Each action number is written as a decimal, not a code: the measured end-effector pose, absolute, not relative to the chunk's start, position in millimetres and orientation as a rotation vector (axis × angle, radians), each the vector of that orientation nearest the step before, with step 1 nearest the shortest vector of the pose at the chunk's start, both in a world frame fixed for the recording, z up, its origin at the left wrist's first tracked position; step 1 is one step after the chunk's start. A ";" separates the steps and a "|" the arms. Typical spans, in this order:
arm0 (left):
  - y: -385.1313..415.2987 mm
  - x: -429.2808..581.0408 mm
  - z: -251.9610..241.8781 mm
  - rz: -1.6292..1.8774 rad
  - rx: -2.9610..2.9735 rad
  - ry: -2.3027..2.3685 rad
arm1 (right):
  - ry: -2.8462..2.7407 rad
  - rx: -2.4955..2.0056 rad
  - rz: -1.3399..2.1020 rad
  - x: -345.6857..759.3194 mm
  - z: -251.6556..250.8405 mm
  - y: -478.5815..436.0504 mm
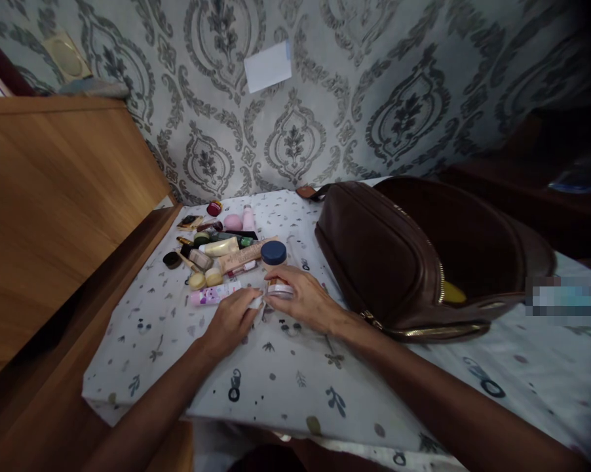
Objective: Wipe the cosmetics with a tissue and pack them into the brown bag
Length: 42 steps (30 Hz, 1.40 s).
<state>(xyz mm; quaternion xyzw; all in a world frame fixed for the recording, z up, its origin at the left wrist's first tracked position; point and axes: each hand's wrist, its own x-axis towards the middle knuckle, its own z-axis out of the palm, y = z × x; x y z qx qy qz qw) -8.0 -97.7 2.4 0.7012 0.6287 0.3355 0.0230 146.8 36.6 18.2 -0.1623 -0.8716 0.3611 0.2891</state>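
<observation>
Cosmetics (221, 247) are gathered in a loose cluster on the white cloth-covered surface (285, 387). Just in front of them, a small round cosmetic container (280, 289) is held by the right hand (303, 295), whose grip is closed around it. A crumpled white tissue (257, 302) is pinched in the closed grip of the left hand (231, 318), close beside the container; whether tissue and container are touching cannot be told.

A pink tube with purple print (213, 294) is laid flat near the left hand's fingers. Behind it, two small yellow jars (206, 280) are set side by side, with a beige tube (246, 257) lying to their right. A blue-lidded jar (274, 253) is stood just beyond the right hand. Farther back, a rounded pink item (233, 222) is placed next to a pale pink tube (247, 218).

To the right, well apart from the cluster, a brown leather bag (374, 255) is rested with its zip undone, and something yellow (453, 293) is seen at the opening.
</observation>
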 end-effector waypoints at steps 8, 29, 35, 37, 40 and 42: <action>-98.1 -5.0 13.7 1.309 2.019 2.034 | -2.071 -0.361 1.250 144.5 12.2 29.5; -99.6 -3.6 11.2 1.189 2.195 1.881 | -2.525 -0.344 0.972 167.5 39.9 52.5; -98.0 -8.1 13.4 1.091 2.113 1.938 | -2.377 -0.420 1.037 164.8 33.5 49.3; -97.3 -10.2 14.4 1.132 2.079 1.990 | -2.343 -0.429 1.045 162.1 31.0 46.8; -96.4 -12.1 15.3 1.215 2.070 2.060 | -2.364 -0.465 1.073 159.1 28.3 43.1; -96.2 -11.8 15.2 1.262 2.104 2.074 | -2.408 -0.499 1.092 158.5 28.5 40.4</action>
